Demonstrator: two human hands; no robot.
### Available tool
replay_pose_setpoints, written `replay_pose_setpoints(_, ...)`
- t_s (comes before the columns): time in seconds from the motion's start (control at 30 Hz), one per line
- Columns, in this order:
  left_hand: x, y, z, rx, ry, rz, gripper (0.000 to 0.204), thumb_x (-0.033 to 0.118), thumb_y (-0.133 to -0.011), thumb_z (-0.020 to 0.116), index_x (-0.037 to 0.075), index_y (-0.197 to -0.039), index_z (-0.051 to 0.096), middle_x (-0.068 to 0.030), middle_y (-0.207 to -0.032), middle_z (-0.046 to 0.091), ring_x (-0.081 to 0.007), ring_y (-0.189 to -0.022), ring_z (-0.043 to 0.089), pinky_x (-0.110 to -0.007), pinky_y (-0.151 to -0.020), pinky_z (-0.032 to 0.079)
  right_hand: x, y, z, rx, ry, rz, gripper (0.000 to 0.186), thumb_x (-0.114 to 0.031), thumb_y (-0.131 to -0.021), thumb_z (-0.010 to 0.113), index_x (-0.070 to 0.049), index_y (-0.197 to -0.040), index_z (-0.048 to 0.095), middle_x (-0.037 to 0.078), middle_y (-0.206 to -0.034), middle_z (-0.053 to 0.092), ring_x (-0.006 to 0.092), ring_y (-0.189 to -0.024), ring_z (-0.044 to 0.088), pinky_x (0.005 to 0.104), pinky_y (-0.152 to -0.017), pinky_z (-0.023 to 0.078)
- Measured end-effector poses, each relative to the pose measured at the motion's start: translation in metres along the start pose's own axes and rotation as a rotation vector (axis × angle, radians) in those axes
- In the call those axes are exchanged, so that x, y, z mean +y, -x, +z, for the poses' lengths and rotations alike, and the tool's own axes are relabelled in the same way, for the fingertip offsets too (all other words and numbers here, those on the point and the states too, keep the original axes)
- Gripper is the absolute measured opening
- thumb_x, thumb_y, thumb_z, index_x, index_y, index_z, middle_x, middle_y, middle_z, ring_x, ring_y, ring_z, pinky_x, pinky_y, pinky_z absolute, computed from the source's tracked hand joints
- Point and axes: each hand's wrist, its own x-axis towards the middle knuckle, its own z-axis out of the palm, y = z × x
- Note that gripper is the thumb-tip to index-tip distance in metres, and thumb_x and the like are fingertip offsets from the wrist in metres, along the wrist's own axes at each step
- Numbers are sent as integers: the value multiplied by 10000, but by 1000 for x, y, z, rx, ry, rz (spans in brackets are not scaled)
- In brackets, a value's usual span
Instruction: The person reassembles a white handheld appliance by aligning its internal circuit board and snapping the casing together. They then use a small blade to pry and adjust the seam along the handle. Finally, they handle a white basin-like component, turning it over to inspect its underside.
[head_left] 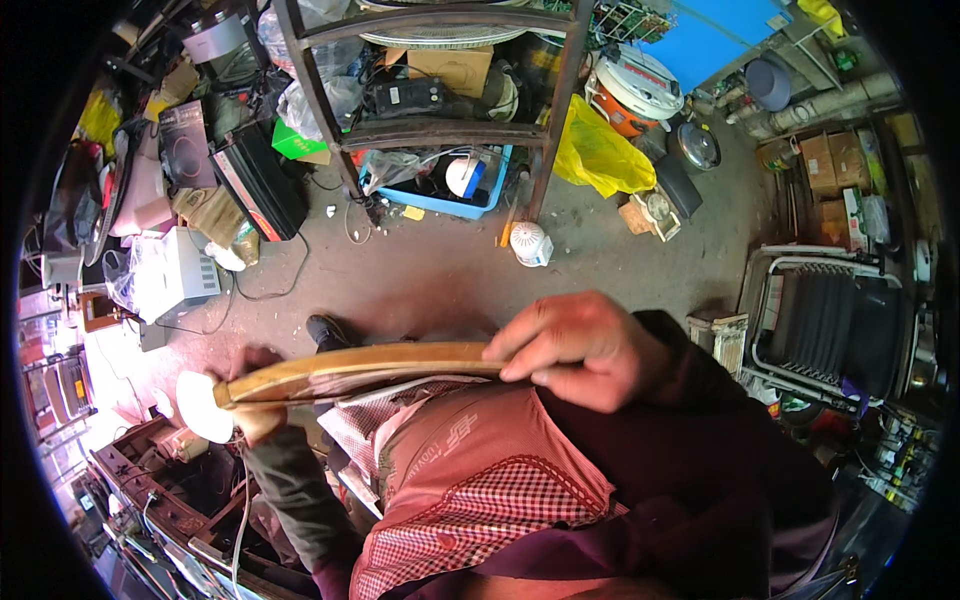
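Note:
A long, curved tan band (360,367), like the rim of a round frame seen edge-on, spans the space in front of my body. My right hand (580,350) pinches its right end between thumb and bent fingers. At the other end my left hand (262,422) grips it from below, its fingers partly hidden behind the band. A bright white rounded piece (203,408) sits at that left end; whether it is joined to the band I cannot tell. Below the left end hangs a pale cord (242,515). A checked red apron (490,470) covers my front.
A dark metal rack (440,135) stands ahead, with a blue tub (490,195) under it. A white vented bulb-like part (530,243) lies on the floor. A black box-shaped device (258,185) and a white appliance (185,270) are left; a folded chair (830,320) is right.

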Motion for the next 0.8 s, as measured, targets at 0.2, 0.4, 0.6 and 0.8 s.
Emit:
replay_pose_setpoints(0.2,10,24,48,394,-21,32,552,602,-1060,489,132,-770,504,-8,-737,478,-209,-712,481,-380,-726,404,68,12,-15,159,-364,130,198,9,-984,683,-30,-1159,768,126,-1105,792,262,-1038,767,394,-891,597)
replay_pose_setpoints(0.4,8,25,21,259,-180,154,492,557,-1090,478,125,-902,621,-8,-841,621,-187,-825,600,-375,-817,482,365,157,-42,723,-159,1028,241,-125,-966,736,22,-1154,767,87,-1013,803,169,-876,742,340,-751,599)
replay_pose_setpoints(0.6,0,4,39,439,-356,250,524,584,-1079,504,133,-847,635,-3,-794,626,-176,-790,595,-367,-794,481,533,333,-171,776,817,1255,486,-185,-935,715,-50,-1397,648,244,-1409,647,416,-1321,620,499,-1122,516)
replay_pose_setpoints(0.8,29,43,-4,252,-336,184,526,595,-1069,522,118,-882,644,-26,-814,627,-203,-797,589,-392,-803,481,547,324,-310,648,753,1353,681,-152,-946,695,-92,-1589,480,271,-1460,650,474,-1367,603,523,-1141,505)
